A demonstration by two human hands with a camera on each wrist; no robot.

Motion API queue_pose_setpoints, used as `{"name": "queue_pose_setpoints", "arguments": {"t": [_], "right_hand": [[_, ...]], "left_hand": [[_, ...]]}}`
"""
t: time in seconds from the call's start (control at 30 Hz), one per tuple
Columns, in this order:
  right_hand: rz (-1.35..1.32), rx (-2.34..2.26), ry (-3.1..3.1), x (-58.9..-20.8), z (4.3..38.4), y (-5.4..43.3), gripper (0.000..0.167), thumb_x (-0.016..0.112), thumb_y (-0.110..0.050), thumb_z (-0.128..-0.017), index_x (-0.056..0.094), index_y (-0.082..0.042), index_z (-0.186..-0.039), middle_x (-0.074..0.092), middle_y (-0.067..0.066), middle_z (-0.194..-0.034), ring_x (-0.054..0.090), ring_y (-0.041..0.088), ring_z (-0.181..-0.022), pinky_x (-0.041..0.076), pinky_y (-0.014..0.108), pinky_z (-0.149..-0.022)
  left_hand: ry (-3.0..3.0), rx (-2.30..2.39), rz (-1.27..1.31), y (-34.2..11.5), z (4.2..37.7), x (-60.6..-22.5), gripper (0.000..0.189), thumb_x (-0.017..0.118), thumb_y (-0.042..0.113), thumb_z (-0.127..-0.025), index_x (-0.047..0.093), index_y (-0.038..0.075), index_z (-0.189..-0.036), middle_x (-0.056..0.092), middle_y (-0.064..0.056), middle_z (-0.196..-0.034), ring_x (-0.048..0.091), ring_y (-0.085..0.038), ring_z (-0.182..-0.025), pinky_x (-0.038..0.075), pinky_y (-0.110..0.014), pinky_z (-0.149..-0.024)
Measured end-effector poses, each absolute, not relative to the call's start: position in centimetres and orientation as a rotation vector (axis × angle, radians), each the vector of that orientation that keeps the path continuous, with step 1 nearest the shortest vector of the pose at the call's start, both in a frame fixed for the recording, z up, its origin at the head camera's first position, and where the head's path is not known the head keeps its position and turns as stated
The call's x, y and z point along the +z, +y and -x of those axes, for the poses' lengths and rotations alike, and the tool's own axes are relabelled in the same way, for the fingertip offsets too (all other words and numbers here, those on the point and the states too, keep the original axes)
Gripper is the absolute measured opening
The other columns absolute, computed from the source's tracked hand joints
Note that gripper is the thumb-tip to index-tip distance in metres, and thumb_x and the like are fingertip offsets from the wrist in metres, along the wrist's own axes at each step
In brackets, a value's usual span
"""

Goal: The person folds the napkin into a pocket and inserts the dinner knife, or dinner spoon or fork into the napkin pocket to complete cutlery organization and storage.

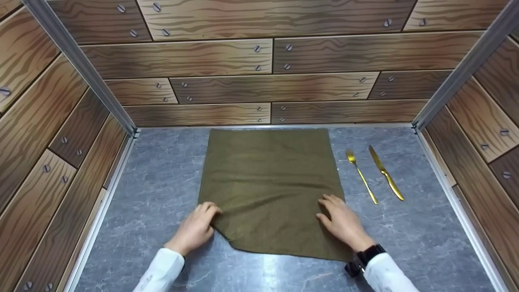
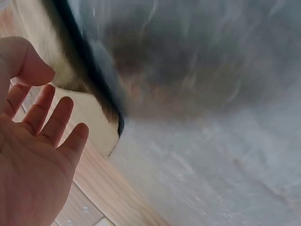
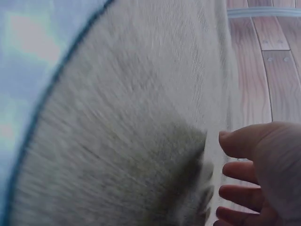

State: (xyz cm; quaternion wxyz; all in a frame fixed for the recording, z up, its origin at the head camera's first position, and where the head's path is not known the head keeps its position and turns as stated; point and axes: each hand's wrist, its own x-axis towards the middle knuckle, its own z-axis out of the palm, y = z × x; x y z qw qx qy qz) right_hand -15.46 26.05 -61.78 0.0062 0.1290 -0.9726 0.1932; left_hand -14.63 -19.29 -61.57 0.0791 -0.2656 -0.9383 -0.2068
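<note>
A square olive-brown cloth (image 1: pixel 271 182) lies spread on the grey marbled tabletop. Soft wrinkles cross its middle, and its near left corner is turned, leaving a slanted edge. At the cloth's left edge is my left hand (image 1: pixel 195 225), fingertips over the fabric and thumb apart from them. In the left wrist view, that hand (image 2: pixel 37 146) shows loosely bent fingers beside the cloth (image 2: pixel 61 56). Over the right part of the cloth my right hand (image 1: pixel 344 223) has its fingers loosely spread. The right wrist view shows that hand (image 3: pixel 263 174) with nothing between thumb and fingers.
A gold fork (image 1: pixel 362 176) and a gold knife (image 1: pixel 386 172) lie right of the cloth. Wood-patterned panels (image 1: pixel 219 89) wall the tabletop (image 1: pixel 158 170) at the back and both sides, with metal rails at the corners. A black strap (image 1: pixel 371 254) circles the right wrist.
</note>
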Motion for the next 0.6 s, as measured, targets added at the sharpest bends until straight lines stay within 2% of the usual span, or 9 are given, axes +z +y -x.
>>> {"name": "queue_pose_setpoints", "arguments": {"t": [0.1, 0.2, 0.33, 0.47, 0.6], "right_hand": [[-0.360, 0.543, -3.040, -61.7, 14.8, 26.3, 0.043, 0.070, -0.028, -0.094, 0.065, -0.002, -0.127, 0.059, 0.021, -0.137, 0.054, 0.040, -0.127, 0.046, 0.055, -0.104], [-0.316, 0.487, -3.050, -61.6, 14.4, 26.6, 0.038, 0.069, -0.026, -0.094, 0.068, -0.002, -0.122, 0.061, 0.021, -0.133, 0.057, 0.040, -0.122, 0.048, 0.055, -0.100], [-0.295, 0.469, -3.053, -61.7, 14.4, 26.8, 0.035, 0.070, -0.025, -0.093, 0.069, -0.002, -0.119, 0.062, 0.021, -0.132, 0.058, 0.040, -0.121, 0.049, 0.055, -0.098], [-0.290, 0.444, -3.033, -61.8, 14.5, 26.5, 0.035, 0.071, -0.025, -0.092, 0.069, -0.001, -0.117, 0.063, 0.022, -0.128, 0.059, 0.040, -0.118, 0.051, 0.055, -0.096], [-0.293, 0.426, -3.010, -61.9, 14.5, 26.4, 0.035, 0.072, -0.024, -0.091, 0.069, 0.000, -0.115, 0.064, 0.021, -0.124, 0.060, 0.040, -0.114, 0.051, 0.054, -0.095]], "left_hand": [[-2.797, -0.578, 0.809, -19.2, 13.9, -62.0, 0.044, 0.064, -0.005, -0.069, 0.065, 0.014, -0.109, 0.061, -0.004, -0.113, 0.060, -0.025, -0.101, 0.053, -0.043, -0.085], [-2.830, -0.544, 0.813, -19.1, 13.6, -62.2, 0.041, 0.067, 0.001, -0.072, 0.067, 0.016, -0.110, 0.061, -0.004, -0.116, 0.059, -0.024, -0.106, 0.053, -0.043, -0.089], [-2.912, -0.474, 0.824, -18.7, 13.5, -62.4, 0.037, 0.074, 0.022, -0.078, 0.068, 0.020, -0.115, 0.060, -0.004, -0.121, 0.057, -0.025, -0.114, 0.051, -0.047, -0.093], [-2.960, -0.383, 0.796, -18.0, 13.6, -62.5, 0.043, 0.078, 0.045, -0.078, 0.067, 0.022, -0.112, 0.059, -0.003, -0.118, 0.055, -0.026, -0.112, 0.050, -0.049, -0.094], [-2.911, -0.316, 0.755, -17.3, 13.7, -62.6, 0.028, 0.075, 0.045, -0.085, 0.069, 0.024, -0.103, 0.061, -0.002, -0.110, 0.057, -0.026, -0.107, 0.050, -0.049, -0.093]]}}
